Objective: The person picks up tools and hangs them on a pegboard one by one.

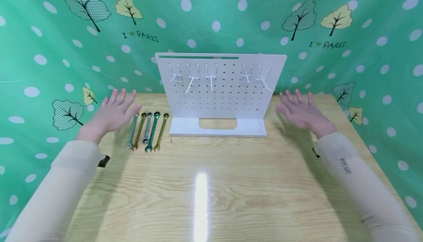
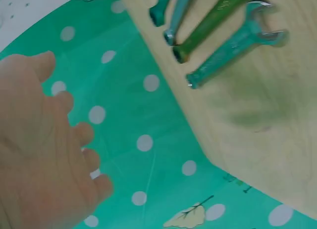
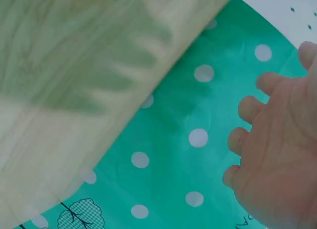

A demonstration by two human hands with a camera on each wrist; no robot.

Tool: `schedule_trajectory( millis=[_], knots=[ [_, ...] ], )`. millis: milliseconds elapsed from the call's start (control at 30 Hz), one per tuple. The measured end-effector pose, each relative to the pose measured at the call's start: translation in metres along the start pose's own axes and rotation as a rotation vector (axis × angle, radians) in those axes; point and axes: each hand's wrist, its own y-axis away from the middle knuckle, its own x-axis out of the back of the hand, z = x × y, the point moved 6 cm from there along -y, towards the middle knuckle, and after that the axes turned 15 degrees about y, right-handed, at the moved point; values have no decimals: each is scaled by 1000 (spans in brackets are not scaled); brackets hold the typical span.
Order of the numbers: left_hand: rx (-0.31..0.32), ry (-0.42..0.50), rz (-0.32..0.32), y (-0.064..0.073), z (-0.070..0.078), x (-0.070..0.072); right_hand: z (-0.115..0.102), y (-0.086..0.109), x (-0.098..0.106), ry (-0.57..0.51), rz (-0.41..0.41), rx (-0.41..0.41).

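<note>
wood-grain table [image 1: 244, 176] | white perforated pegboard [image 1: 231, 106], standing far middle | left hand [image 1: 112, 115] far left, right hand [image 1: 303, 114] far right: both empty, fingers spread | five slim glossy metal wrenches [image 1: 153, 132], side by side, left of pegboard, near left hand

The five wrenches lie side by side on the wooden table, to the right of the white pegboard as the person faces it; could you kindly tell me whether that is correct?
Not quite: the head view shows the five wrenches side by side on the wooden table, but to the left of the white pegboard.
</note>
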Motion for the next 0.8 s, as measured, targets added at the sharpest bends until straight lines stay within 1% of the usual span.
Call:
schedule_trajectory(
  millis=[167, 267, 333, 400, 467, 600, 700, 800],
  knots=[
    [5, 128, -50, 0, 7, 18, 4, 1, 16, -61, -14, 17],
    [32, 192, -93, 2, 11, 28, 7, 3, 26, -122, -40, 34],
    [55, 243, -129, 4, 11, 33, 7, 4, 32, -186, -68, 52],
    [67, 281, -162, 4, 10, 36, 8, 6, 36, -272, -99, 73],
    [74, 321, -189, 4, 8, 36, 8, 7, 39, -381, -124, 102],
    [64, 413, -221, 5, 5, 34, 7, 3, 39, -613, -154, 155],
    [61, 515, -244, 5, 1, 30, 7, -1, 36, -759, -167, 163],
    [75, 610, -250, 5, -8, 24, 7, -6, 32, -882, -170, 155]
  ],
)
